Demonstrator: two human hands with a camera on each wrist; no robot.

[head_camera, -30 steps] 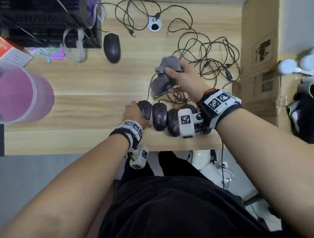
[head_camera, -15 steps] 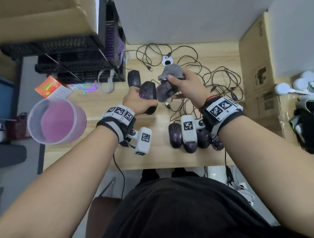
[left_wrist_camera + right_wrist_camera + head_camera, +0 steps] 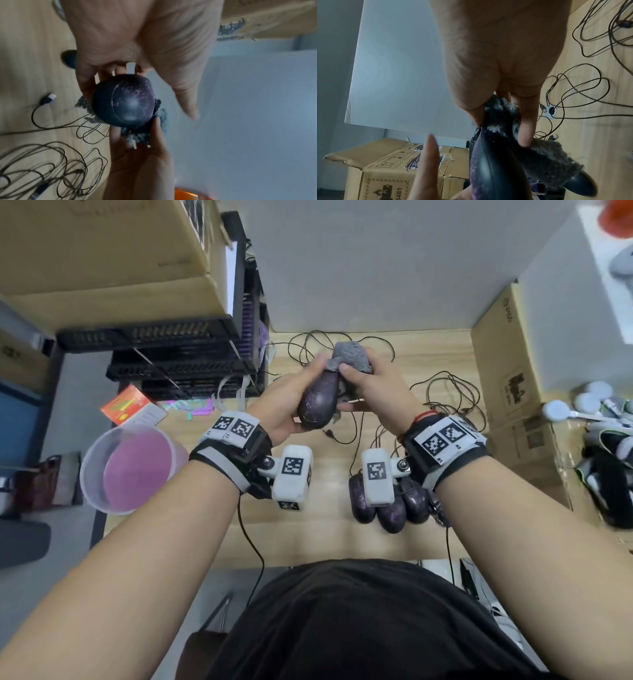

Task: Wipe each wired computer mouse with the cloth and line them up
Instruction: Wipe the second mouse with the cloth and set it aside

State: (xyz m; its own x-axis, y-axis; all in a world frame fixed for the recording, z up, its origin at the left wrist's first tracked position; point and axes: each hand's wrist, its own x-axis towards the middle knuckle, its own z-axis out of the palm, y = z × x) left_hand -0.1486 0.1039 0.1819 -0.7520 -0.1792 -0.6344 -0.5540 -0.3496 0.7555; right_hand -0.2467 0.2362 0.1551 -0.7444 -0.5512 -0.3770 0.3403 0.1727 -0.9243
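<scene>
- Head view: the left hand (image 3: 281, 402) is wrapped round a dark, purple-speckled mouse (image 3: 317, 402), lifted above the wooden desk (image 3: 325, 535). The right hand (image 3: 376, 392) clutches a grey fuzzy cloth (image 3: 352, 358) bunched against the mouse's far end. Nearer the desk's front edge, three more speckled mice (image 3: 387, 508) lie side by side, partly covered by the right wrist camera (image 3: 376, 474); a fourth may hide under the wrist (hard to tell). Thin black cables (image 3: 442, 392) tangle behind them. Left of the desk stand a translucent pink bucket (image 3: 130, 467), black crates (image 3: 171, 354) and a cardboard box (image 3: 102, 251); another box (image 3: 507, 371) stands to the right.
- Left wrist view: the fingers curl under the glossy, rounded mouse (image 3: 124, 100), thumb stretched out beside it. The cloth (image 3: 154, 121) peeps out behind, held by the other hand (image 3: 140, 162). A USB plug (image 3: 49, 98) and looped cable lie on the desk, plus one plain dark mouse (image 3: 68, 58).
- Right wrist view: thumb and fingers (image 3: 525, 129) pinch the shaggy cloth (image 3: 544, 162) onto the mouse (image 3: 496, 169). A desk grommet (image 3: 552, 111) sits among the cables.
</scene>
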